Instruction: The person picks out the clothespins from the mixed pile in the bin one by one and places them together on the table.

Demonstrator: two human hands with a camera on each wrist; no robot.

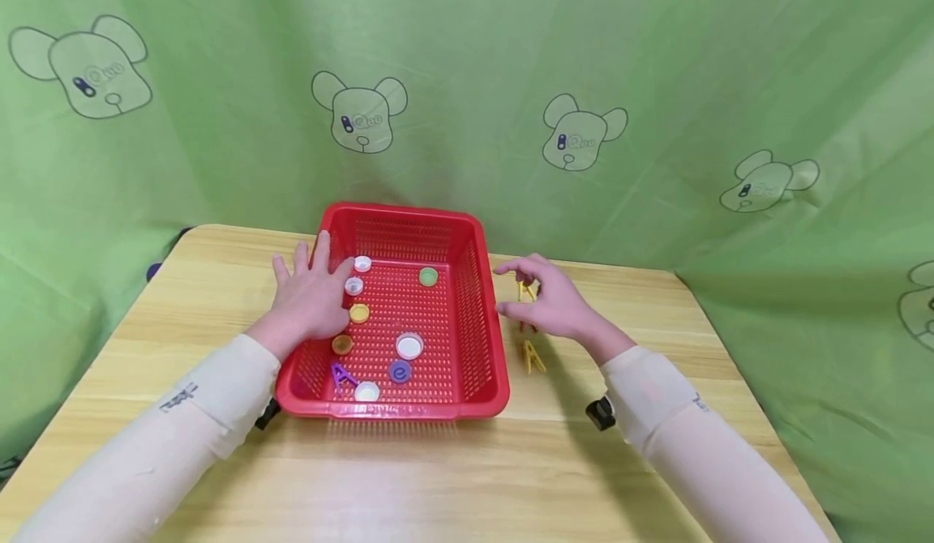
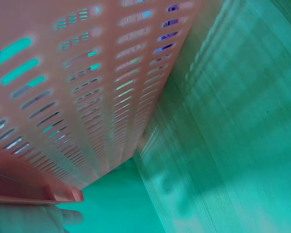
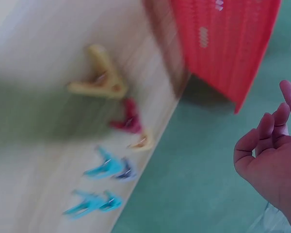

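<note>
A red plastic basket [image 1: 477,365] with slotted walls stands on the wooden table. Over its left rim lies my left hand [image 1: 310,296], fingers spread. Inside are several bottle caps, among them a green cap [image 1: 428,276], a yellow cap [image 1: 359,313] and a blue cap [image 1: 400,371], plus a purple clothespin [image 1: 343,375]. My right hand [image 1: 550,300] is just right of the basket, thumb and index finger apart, holding nothing. Below it on the table are a yellow clothespin [image 3: 101,77], a red clothespin [image 3: 128,117] and blue clothespins [image 3: 104,166], partly hidden by the hand in the head view.
A green curtain [image 1: 467,105] with printed bear heads hangs behind and beside the table [image 1: 409,486]. Another yellow clothespin [image 1: 526,290] shows beside the right hand's fingers. Black wrist-camera mounts [image 1: 601,413] stick out under the sleeves.
</note>
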